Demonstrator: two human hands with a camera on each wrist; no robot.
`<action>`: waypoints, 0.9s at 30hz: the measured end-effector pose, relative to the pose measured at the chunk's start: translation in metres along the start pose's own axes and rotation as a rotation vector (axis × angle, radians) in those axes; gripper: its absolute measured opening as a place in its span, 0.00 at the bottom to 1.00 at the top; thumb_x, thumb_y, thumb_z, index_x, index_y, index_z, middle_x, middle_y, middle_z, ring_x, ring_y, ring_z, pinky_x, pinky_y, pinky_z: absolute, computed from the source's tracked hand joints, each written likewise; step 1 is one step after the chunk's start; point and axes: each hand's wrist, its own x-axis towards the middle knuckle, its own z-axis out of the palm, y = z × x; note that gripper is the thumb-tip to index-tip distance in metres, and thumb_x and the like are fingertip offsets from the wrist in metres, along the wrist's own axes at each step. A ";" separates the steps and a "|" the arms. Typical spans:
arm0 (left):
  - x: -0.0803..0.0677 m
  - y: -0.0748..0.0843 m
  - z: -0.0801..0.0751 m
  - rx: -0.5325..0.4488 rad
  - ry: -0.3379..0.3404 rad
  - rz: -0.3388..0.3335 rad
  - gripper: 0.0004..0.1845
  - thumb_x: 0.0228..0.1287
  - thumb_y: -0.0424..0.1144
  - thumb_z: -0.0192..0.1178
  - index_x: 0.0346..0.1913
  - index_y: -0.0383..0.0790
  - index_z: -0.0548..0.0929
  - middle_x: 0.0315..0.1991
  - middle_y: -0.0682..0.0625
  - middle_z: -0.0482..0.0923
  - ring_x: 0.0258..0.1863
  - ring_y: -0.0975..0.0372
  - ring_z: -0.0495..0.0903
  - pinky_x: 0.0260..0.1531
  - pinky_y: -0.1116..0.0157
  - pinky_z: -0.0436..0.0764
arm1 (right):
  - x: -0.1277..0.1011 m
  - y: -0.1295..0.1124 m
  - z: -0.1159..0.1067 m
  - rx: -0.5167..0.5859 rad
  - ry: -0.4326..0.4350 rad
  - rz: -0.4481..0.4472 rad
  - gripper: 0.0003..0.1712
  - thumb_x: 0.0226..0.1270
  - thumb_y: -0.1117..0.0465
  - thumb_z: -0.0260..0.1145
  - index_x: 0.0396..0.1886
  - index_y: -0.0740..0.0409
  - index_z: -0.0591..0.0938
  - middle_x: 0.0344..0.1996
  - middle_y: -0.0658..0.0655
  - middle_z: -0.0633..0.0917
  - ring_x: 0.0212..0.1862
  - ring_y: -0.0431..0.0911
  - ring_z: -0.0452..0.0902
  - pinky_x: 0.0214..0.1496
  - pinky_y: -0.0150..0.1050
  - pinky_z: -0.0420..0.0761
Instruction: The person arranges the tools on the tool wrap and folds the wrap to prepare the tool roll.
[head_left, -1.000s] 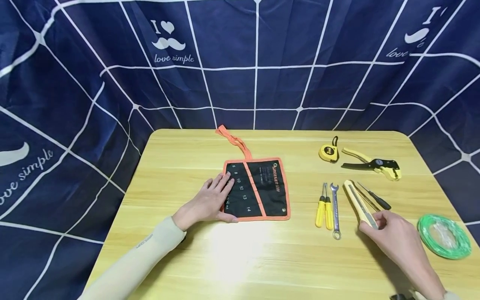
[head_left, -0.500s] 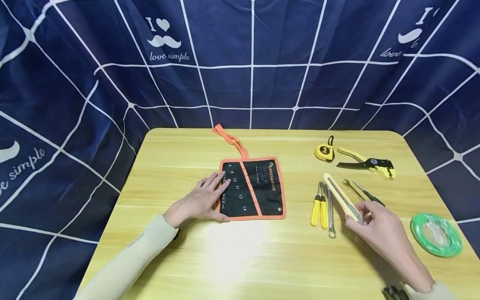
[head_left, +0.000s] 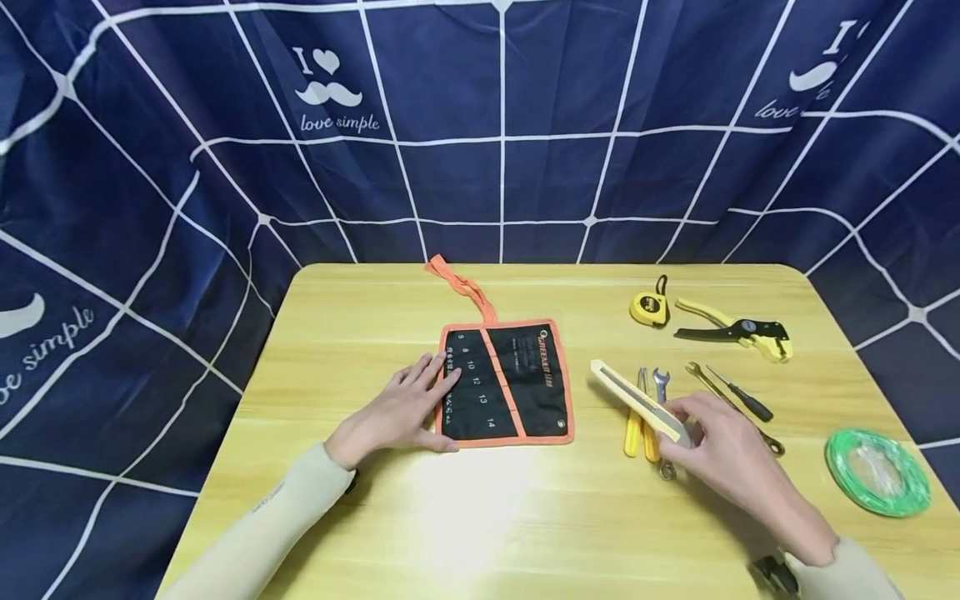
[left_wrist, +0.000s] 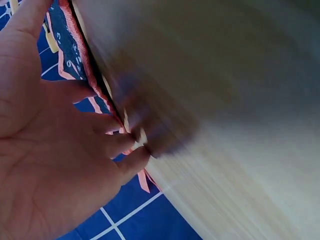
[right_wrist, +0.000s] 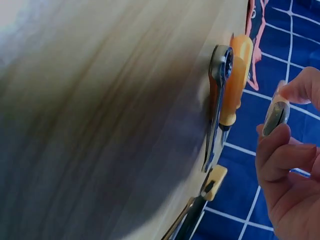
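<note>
In the head view my right hand [head_left: 731,454] pinches a pale yellow utility knife [head_left: 626,393] between thumb and fingers. The knife is raised over two yellow-handled screwdrivers [head_left: 633,435] and a silver wrench [head_left: 661,382], partly covering them. Its grey end [right_wrist: 276,117] shows between the fingertips in the right wrist view. My left hand [head_left: 393,417] rests with fingers extended on the left edge of a black tool pouch [head_left: 536,392] with orange trim and printed size numbers. The left wrist view shows that hand's palm [left_wrist: 55,165] and the pouch edge beyond it.
On the right lie a bronze-coloured wrench [head_left: 771,444], a black-handled screwdriver [head_left: 752,406] and a green wire coil [head_left: 840,471]. Behind them are a yellow tape measure [head_left: 648,309] and a wire stripper [head_left: 738,332]. Blue gridded cloth [head_left: 547,183] hangs around the wooden table [head_left: 360,308].
My right hand has carried the utility knife leftward, from beside the bronze-coloured wrench to above the screwdrivers, uncovering that wrench. The left hand stays at the pouch's left edge.
</note>
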 end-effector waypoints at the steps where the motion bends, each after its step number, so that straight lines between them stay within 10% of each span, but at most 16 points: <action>1: 0.001 0.001 0.000 0.007 0.003 0.001 0.62 0.64 0.68 0.75 0.87 0.34 0.58 0.86 0.27 0.45 0.85 0.34 0.47 0.75 0.35 0.59 | 0.001 -0.001 0.000 -0.002 -0.002 -0.009 0.22 0.51 0.59 0.85 0.48 0.51 0.91 0.32 0.41 0.77 0.30 0.35 0.70 0.26 0.35 0.70; 27: 0.002 -0.002 -0.012 0.028 -0.136 -0.027 0.61 0.68 0.71 0.69 0.90 0.43 0.51 0.89 0.34 0.38 0.87 0.38 0.40 0.76 0.31 0.51 | 0.029 -0.026 0.015 -0.076 -0.204 -0.228 0.23 0.53 0.58 0.84 0.51 0.58 0.94 0.40 0.45 0.83 0.27 0.32 0.67 0.24 0.32 0.69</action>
